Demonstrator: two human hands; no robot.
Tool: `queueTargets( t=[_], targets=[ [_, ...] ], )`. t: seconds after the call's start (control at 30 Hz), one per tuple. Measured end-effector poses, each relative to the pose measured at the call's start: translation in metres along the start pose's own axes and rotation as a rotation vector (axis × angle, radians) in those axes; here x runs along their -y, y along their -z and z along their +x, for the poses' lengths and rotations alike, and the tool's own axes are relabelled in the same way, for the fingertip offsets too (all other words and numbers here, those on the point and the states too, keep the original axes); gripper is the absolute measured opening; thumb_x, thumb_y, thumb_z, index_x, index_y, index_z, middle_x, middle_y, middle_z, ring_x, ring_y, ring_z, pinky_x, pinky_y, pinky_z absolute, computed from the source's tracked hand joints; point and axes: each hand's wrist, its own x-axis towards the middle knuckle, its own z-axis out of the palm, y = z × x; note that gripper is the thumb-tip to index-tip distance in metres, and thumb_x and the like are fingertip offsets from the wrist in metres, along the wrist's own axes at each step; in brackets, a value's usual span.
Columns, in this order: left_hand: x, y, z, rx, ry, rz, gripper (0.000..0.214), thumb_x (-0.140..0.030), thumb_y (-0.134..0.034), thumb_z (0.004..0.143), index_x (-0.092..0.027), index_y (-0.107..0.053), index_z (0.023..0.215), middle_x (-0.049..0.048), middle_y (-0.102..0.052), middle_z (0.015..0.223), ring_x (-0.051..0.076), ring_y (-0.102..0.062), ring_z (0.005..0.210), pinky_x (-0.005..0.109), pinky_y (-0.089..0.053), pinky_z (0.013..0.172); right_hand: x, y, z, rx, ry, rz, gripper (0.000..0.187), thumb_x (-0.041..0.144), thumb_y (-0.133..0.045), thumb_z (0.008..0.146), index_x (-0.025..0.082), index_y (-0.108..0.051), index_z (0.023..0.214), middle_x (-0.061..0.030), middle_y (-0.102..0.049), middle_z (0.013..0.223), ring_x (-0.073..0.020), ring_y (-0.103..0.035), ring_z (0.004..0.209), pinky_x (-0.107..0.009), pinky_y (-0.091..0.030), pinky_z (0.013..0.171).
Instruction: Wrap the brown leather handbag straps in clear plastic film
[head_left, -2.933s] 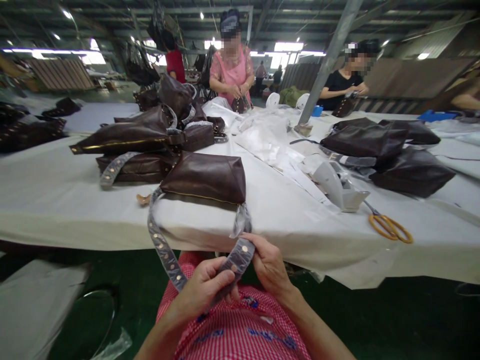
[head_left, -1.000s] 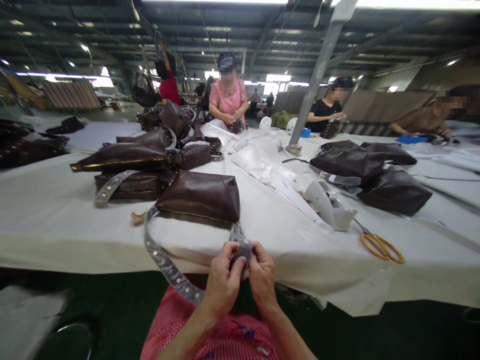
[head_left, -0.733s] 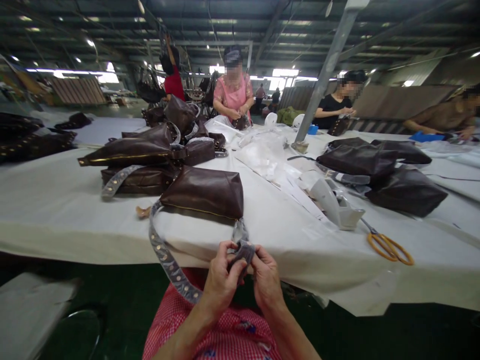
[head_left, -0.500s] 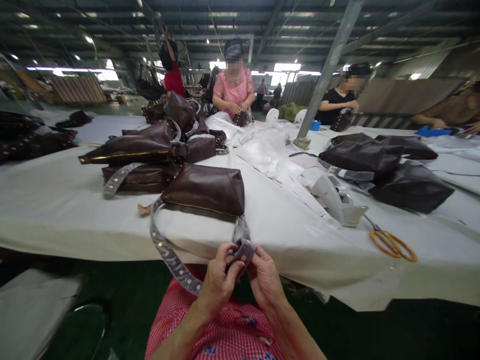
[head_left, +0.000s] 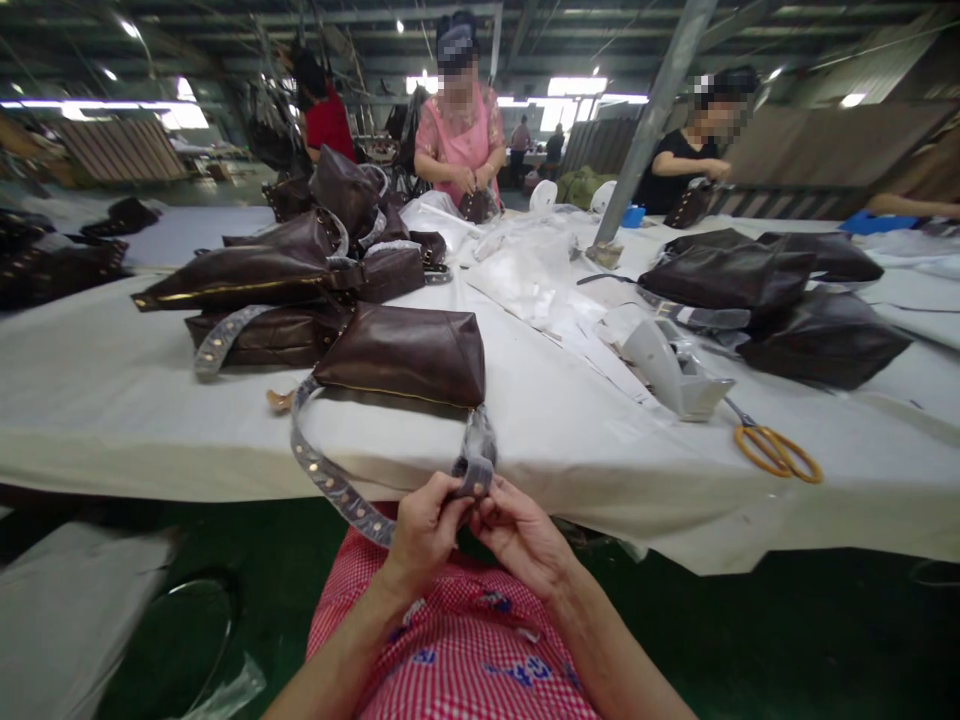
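A dark brown handbag (head_left: 405, 355) with a gold zipper lies at the front of the table. Its studded strap (head_left: 330, 485), wrapped in clear plastic, loops over the table's edge toward my lap. My left hand (head_left: 427, 520) pinches the folded strap end just below the bag's right corner. My right hand (head_left: 521, 530) is closed at the same strap end from the other side, thumb and forefinger together. The fingers partly hide how the strap is folded there.
More brown bags (head_left: 247, 265) are heaped behind on the left, others (head_left: 750, 280) on the right. A tape dispenser (head_left: 675, 370) and orange-handled scissors (head_left: 776, 452) lie to the right. A metal pole (head_left: 649, 130) rises from the table. Co-workers (head_left: 461, 140) stand opposite.
The camera view has tilted down slightly. Both hands stay at the strap end; the right hand's fingers have shifted a little lower on it.
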Motion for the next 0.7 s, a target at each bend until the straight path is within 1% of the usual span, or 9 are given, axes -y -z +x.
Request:
queueTargets(
  t=[0.07,0.17,0.23,0.33,0.4,0.47,0.53,0.6,0.7],
  targets=[
    [0.0,0.004,0.006,0.011,0.187,-0.185,0.015,-0.031,-0.062,0.082,-0.019,-0.057,0.077,-0.0004,-0.065,0.065,0.013,-0.06,0.056,0.021,-0.046,0.053,0.002,0.005,-0.003,-0.078,0.252,-0.24,0.019,0.032,-0.074,0.075,0.019,-0.065,0.086,-0.002,-0.07,0.087,-0.0117,-0.062,0.066,-0.028,-0.054,0.068],
    [-0.002,0.013,0.017,0.1,0.438,-0.507,0.031,-0.038,-0.072,0.072,-0.019,-0.047,0.076,-0.0035,-0.062,0.056,0.009,-0.053,0.04,0.016,-0.038,0.039,0.012,0.012,-0.005,-0.16,0.834,-0.807,0.006,0.025,-0.065,0.083,0.021,-0.067,0.087,-0.007,-0.071,0.101,-0.019,-0.065,0.089,-0.033,-0.053,0.08],
    [-0.006,0.018,0.022,0.152,0.523,-0.642,0.038,-0.037,-0.078,0.066,-0.019,-0.046,0.076,-0.0039,-0.062,0.056,0.007,-0.052,0.039,0.014,-0.039,0.039,0.023,0.014,-0.006,-0.104,1.18,-1.184,0.01,0.017,-0.062,0.085,0.022,-0.07,0.087,-0.007,-0.071,0.098,-0.0196,-0.064,0.092,-0.034,-0.051,0.084],
    [-0.014,0.022,0.024,0.23,0.574,-0.719,0.041,-0.035,-0.082,0.061,-0.018,-0.046,0.075,-0.0039,-0.062,0.056,0.006,-0.052,0.041,0.014,-0.041,0.039,0.037,0.009,-0.006,0.024,1.478,-1.541,0.016,0.013,-0.06,0.085,0.022,-0.071,0.093,-0.0071,-0.071,0.091,-0.0185,-0.063,0.084,-0.033,-0.05,0.078],
    [-0.017,0.021,0.023,0.283,0.578,-0.713,0.042,-0.036,-0.082,0.062,-0.018,-0.046,0.073,-0.0024,-0.063,0.057,0.006,-0.053,0.04,0.014,-0.042,0.039,0.042,0.003,-0.005,0.088,1.543,-1.671,0.021,0.014,-0.058,0.088,0.019,-0.069,0.105,-0.0107,-0.071,0.102,-0.0212,-0.063,0.095,-0.036,-0.05,0.084],
    [-0.016,0.02,0.021,0.323,0.569,-0.67,0.04,-0.037,-0.08,0.064,-0.017,-0.047,0.074,-0.0008,-0.065,0.056,0.007,-0.054,0.039,0.015,-0.042,0.039,0.043,-0.001,-0.003,0.196,1.509,-1.781,0.03,0.015,-0.052,0.092,0.016,-0.063,0.119,-0.0136,-0.066,0.119,-0.0244,-0.058,0.114,-0.04,-0.048,0.094],
    [-0.014,0.016,0.019,0.356,0.546,-0.626,0.037,-0.038,-0.078,0.067,-0.016,-0.052,0.08,0.0002,-0.066,0.057,0.008,-0.055,0.038,0.015,-0.041,0.038,0.039,-0.002,0.002,0.327,1.438,-1.845,0.034,0.015,-0.045,0.094,0.014,-0.058,0.126,-0.0145,-0.064,0.125,-0.025,-0.054,0.122,-0.041,-0.046,0.1],
    [-0.014,0.011,0.016,0.365,0.516,-0.602,0.037,-0.039,-0.076,0.07,-0.015,-0.054,0.087,0.0,-0.066,0.059,0.009,-0.056,0.039,0.016,-0.042,0.039,0.034,0.0,0.007,0.37,1.39,-1.834,0.034,0.014,-0.041,0.095,0.013,-0.059,0.123,-0.0155,-0.067,0.117,-0.0246,-0.059,0.114,-0.04,-0.049,0.097],
    [-0.02,0.003,0.012,0.323,0.484,-0.592,0.035,-0.039,-0.073,0.074,-0.016,-0.052,0.09,-0.0026,-0.062,0.057,0.008,-0.054,0.041,0.015,-0.042,0.04,0.027,0.005,0.014,0.266,1.331,-1.723,0.027,0.016,-0.041,0.093,0.013,-0.063,0.108,-0.0142,-0.069,0.097,-0.0225,-0.065,0.091,-0.036,-0.055,0.082]
  ],
)
